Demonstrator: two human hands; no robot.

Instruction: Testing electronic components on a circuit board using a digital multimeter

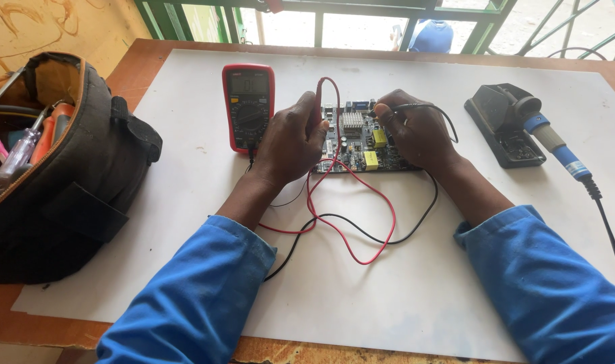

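Covering most of the brown wooden table (186, 57), the large white sheet (402, 290) gives you a pale, plain ground on which small parts and thin leads show up well. At its left edge sits the open dark fabric tool bag (72, 182), mouth turned toward you so the screwdriver handles inside stay within reach of your left arm. Well off to the right, the black soldering-iron stand (503, 128) holds the blue-handled soldering iron (553, 141) parked in its cradle, tip kept apart from the sheet and your sleeves.

Your red handheld multimeter (248, 106) lies flat just left of the work, screen facing you so you can read it without lifting either hand. Between your hands, near the middle of the sheet, lies the green circuit board with a silver heatsink and yellow components (361, 138), flat and component side up.

Your left hand (290, 141) is closed on the red test probe (319, 101), held upright like a pen at the board's left edge. Your right hand (418, 131) is closed on the black test probe (405, 108), pressing down at the right side. The hands are apart, with the board between them. The red lead (371, 222) and black lead (388, 236) loop loosely toward you, slack enough not to tug the probes.
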